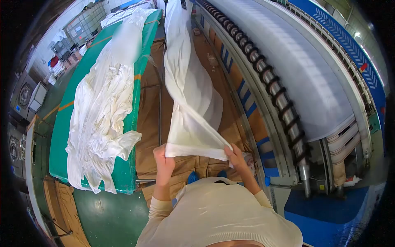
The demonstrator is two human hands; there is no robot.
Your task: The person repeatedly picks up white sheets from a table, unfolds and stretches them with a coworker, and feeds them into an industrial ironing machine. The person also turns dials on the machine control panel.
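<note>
Spanning the two hands, head view: a white cloth, at the centre of the frame; its near edge is drawn nearly straight between the hands, and its length runs, twisted and folded, to the top edge. Whether its underside touches the brown sheeting below cannot be told.
Left hand: just left of the lower centre; fingers curled closed around the cloth's left corner, thumb side up.
Right hand: right of the lower centre; fingers and thumb pinched together on the cloth's right corner.
Cream sweater: bottom centre, worn by the person, both sleeves ending above the wrists.
Blue footwear: partly visible beyond the sweater's upper edge.
Brown sheeting: beneath the cloth, between table and machine, creased.
Green table: left of centre, reaching to the upper part of the frame, crossed by orange bands.
Heaped white fabric: lying crumpled along the green table, one end hanging at its near edge.
Coiled roller: right of centre, a metallic bar wound with a dark spiral.
Pale machine bed: upper right, beside the roller.
Blue panel: far upper right, marked with pale chevrons.
</note>
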